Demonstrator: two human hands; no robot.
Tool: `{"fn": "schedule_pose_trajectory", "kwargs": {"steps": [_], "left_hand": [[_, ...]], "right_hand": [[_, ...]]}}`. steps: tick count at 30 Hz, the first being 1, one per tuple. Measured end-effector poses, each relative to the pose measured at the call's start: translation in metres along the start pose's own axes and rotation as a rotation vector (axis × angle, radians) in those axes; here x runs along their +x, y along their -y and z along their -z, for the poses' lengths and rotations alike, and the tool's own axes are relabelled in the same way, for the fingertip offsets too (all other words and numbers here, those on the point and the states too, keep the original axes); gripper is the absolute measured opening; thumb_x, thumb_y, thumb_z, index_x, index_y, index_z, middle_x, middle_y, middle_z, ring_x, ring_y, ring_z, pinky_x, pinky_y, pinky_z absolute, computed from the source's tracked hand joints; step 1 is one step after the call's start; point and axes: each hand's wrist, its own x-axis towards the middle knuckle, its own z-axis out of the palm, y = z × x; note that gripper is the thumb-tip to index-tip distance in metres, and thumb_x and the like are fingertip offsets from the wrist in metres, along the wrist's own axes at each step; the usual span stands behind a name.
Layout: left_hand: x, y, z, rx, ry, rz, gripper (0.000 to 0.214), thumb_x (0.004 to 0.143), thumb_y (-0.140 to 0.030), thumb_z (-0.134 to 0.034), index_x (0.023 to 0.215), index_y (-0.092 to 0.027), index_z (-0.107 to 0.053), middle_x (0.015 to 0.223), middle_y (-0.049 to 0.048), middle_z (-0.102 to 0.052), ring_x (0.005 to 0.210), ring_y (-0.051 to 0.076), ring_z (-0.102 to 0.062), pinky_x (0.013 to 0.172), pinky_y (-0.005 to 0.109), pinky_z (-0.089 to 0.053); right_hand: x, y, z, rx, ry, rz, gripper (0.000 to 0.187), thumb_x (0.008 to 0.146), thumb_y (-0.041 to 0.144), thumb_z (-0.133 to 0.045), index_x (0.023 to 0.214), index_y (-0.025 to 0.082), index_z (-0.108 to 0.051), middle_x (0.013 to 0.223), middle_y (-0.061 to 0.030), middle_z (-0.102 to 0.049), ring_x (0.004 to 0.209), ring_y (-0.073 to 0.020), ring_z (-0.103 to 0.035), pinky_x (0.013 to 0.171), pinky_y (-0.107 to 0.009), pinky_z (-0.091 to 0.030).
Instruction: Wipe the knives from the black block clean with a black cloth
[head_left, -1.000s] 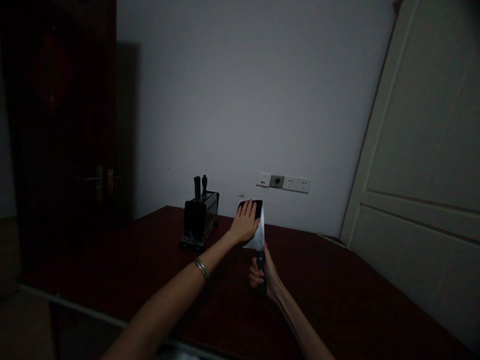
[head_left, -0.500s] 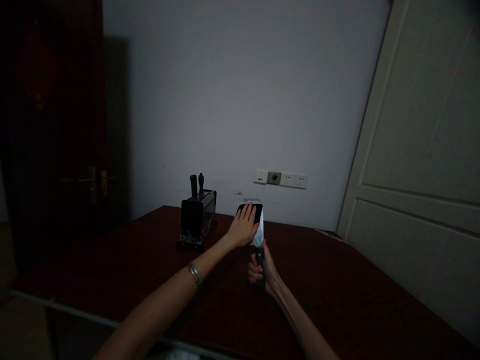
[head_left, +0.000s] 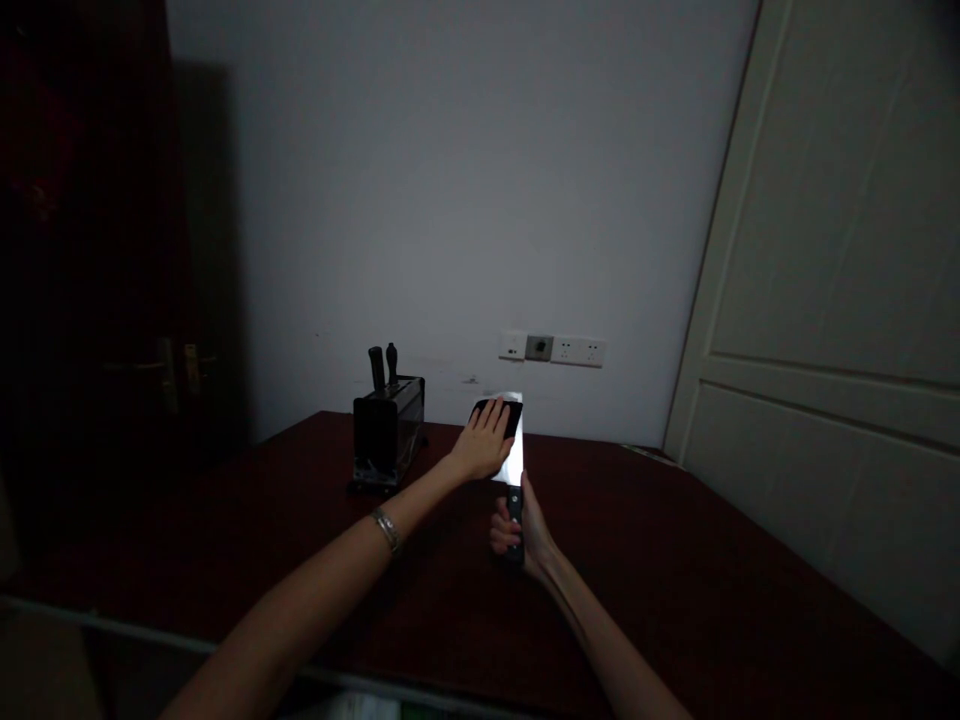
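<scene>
The wide knife is up over the dark red surface, with its blade pointing up and away from the person. The right hand has its grip wrapped tight around the black handle. The left hand has its grip flat, not closed, with its fingers out straight on a black cloth that lies against the blade. A shiny bracelet is on the left wrist. Off to the left, a dark knife block stands on the surface, and two black handles poke out of its top
</scene>
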Motion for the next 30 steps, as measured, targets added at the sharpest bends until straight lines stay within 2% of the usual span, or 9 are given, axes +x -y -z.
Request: {"fn": "schedule_pose_trajectory", "kwargs": {"steps": [9, 15, 17, 24, 27, 30], "left_hand": [[0.017, 0.021, -0.003, -0.019, 0.035, 0.068, 0.057, 0.090, -0.038, -0.027, 0.137, -0.005, -0.023, 0.145, 0.0161, -0.017, 0.133, 0.027, -0.012, 0.105, 0.043, -0.020], [-0.015, -0.004, 0.000, -0.013, 0.026, -0.050, 0.059, 0.090, -0.041, -0.025, 0.138, -0.007, -0.018, 0.146, 0.0154, -0.010, 0.134, 0.025, -0.007, 0.106, 0.041, -0.020], [-0.020, -0.004, -0.001, -0.005, 0.029, -0.073, 0.059, 0.090, -0.042, -0.025, 0.139, -0.008, -0.017, 0.146, 0.0150, -0.008, 0.134, 0.025, -0.005, 0.106, 0.041, -0.020], [0.009, 0.026, 0.000, -0.002, 0.079, 0.036, 0.058, 0.091, -0.040, -0.024, 0.138, -0.007, -0.019, 0.146, 0.0147, -0.011, 0.134, 0.026, -0.006, 0.106, 0.043, -0.019], [0.004, 0.020, 0.004, 0.008, 0.061, 0.008, 0.059, 0.091, -0.040, -0.024, 0.138, -0.006, -0.018, 0.146, 0.0149, -0.009, 0.134, 0.026, -0.004, 0.106, 0.043, -0.018], [-0.010, 0.007, 0.009, 0.022, 0.059, -0.103, 0.061, 0.091, -0.042, -0.024, 0.139, -0.007, -0.015, 0.147, 0.0145, -0.006, 0.134, 0.025, -0.001, 0.107, 0.041, -0.017]], "right_hand": [[0.001, -0.005, 0.001, 0.006, 0.015, -0.034, 0.069, 0.077, 0.073, -0.017, 0.039, 0.018, -0.038, 0.027, 0.0077, -0.023, 0.026, -0.0040, -0.015, 0.031, -0.019, -0.018], [0.000, 0.001, 0.005, 0.015, 0.008, 0.031, 0.067, 0.076, 0.073, -0.021, 0.040, 0.018, -0.035, 0.029, 0.0087, -0.022, 0.026, -0.0031, -0.014, 0.031, -0.018, -0.018], [0.001, 0.002, 0.006, 0.012, 0.004, 0.029, 0.067, 0.075, 0.073, -0.023, 0.040, 0.018, -0.034, 0.028, 0.0089, -0.022, 0.026, -0.0029, -0.014, 0.031, -0.017, -0.017], [0.001, -0.002, 0.005, 0.009, 0.056, -0.016, 0.068, 0.075, 0.074, -0.020, 0.038, 0.018, -0.034, 0.028, 0.0082, -0.022, 0.025, -0.0035, -0.015, 0.031, -0.018, -0.018], [0.000, 0.000, 0.004, 0.008, 0.058, 0.011, 0.068, 0.076, 0.073, -0.021, 0.039, 0.018, -0.036, 0.028, 0.0082, -0.023, 0.025, -0.0036, -0.015, 0.031, -0.018, -0.018], [-0.002, 0.003, 0.004, 0.017, 0.051, 0.035, 0.068, 0.076, 0.073, -0.020, 0.040, 0.018, -0.038, 0.028, 0.0083, -0.023, 0.025, -0.0036, -0.015, 0.031, -0.018, -0.018]]}}
